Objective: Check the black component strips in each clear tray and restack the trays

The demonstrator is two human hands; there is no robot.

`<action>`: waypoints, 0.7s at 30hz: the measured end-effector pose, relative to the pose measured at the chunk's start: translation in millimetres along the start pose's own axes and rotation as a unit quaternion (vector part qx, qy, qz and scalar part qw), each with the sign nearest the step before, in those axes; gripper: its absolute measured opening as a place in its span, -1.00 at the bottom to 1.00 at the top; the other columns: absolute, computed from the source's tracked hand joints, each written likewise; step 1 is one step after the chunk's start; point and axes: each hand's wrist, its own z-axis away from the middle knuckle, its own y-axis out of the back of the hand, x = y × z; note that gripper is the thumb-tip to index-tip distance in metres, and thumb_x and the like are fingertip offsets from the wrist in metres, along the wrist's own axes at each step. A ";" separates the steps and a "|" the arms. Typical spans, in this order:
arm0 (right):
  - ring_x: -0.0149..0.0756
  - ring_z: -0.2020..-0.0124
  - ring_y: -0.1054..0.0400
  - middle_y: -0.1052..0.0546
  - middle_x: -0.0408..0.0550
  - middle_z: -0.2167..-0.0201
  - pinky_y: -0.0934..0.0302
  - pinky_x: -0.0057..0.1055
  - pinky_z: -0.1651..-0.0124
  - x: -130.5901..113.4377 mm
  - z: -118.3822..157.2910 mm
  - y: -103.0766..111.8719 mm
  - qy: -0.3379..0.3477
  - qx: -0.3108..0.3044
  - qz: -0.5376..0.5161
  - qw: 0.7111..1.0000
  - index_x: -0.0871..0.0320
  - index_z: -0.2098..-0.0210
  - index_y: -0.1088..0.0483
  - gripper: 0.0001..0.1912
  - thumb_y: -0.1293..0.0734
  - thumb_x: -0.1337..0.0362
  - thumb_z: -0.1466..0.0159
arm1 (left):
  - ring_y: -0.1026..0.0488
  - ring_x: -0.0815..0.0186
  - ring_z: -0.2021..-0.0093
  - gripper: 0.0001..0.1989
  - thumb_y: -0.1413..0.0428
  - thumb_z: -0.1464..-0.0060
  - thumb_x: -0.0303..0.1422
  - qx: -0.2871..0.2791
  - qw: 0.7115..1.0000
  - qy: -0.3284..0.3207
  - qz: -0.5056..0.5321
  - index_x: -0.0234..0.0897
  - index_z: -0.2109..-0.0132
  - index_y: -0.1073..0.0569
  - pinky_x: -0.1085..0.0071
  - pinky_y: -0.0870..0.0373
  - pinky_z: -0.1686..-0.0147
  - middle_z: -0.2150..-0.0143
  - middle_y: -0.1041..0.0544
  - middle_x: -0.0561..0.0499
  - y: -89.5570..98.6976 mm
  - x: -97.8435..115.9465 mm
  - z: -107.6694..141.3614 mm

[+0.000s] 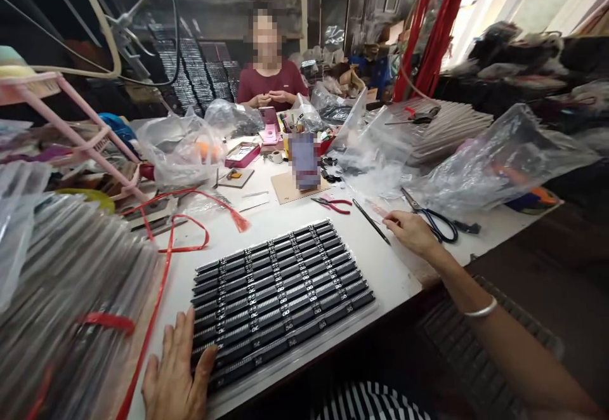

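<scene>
A tray of black ribbed parts [280,299] in rows lies on the white table [228,207] in front of me. My left hand [178,369] rests at the tray's left edge, its fingers spread and its thumb on the parts. To the right, my right hand [410,231] has its fingertips pressed together on a small clear plastic piece [380,209] near the table surface. A thin black stick [371,222] lies just left of that hand. Dark-handled scissors [435,220] lie beside and behind it. Red-handled pliers [335,205] lie beyond the tray.
Stacked clear trays [71,306] with red ribbon [159,299] stand at the left. Plastic bags [499,160] lie at the back right. A person in a maroon shirt [273,82] sits across the table, behind a phone on a stand [306,160] and a pink box [242,155].
</scene>
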 end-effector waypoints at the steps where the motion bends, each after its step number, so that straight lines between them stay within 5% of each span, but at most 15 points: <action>1: -0.22 0.28 -0.37 -0.51 -0.03 0.33 -0.15 -0.37 0.20 -1.7 -4.3 -2.9 0.002 -0.016 0.018 1.000 0.18 0.33 -0.43 -0.81 -0.19 0.27 -0.25 | 0.16 0.14 -0.39 -0.38 0.30 -0.28 -0.09 0.000 1.000 0.002 0.007 -0.32 -0.37 0.02 -0.01 0.22 -0.31 -0.37 -0.06 -0.20 0.2 -1.3 -0.9; 10: -0.21 0.26 -0.37 -0.50 0.00 0.29 -0.10 -0.41 0.28 -5.3 -29.3 -17.3 -0.003 -0.101 0.116 0.988 0.18 0.21 -0.39 -0.83 -0.20 0.30 -0.26 | 0.06 0.13 -0.38 -0.34 0.19 -0.20 -0.01 -0.038 0.995 0.040 0.077 -0.19 -0.36 -0.03 0.02 0.13 -0.33 -0.36 -0.10 -0.09 9.4 -23.8 -6.8; 21: -0.05 0.19 -0.40 -0.49 0.15 0.21 -0.16 -0.33 0.22 -3.9 -26.3 -4.3 -0.012 -0.072 0.206 0.976 0.23 -0.06 -0.23 -0.68 -0.20 0.25 -0.34 | 0.04 0.11 -0.37 -0.36 0.20 -0.21 -0.02 -0.052 0.995 0.048 0.072 -0.24 -0.33 -0.09 0.04 0.13 -0.33 -0.34 -0.15 -0.09 10.7 -16.1 -8.4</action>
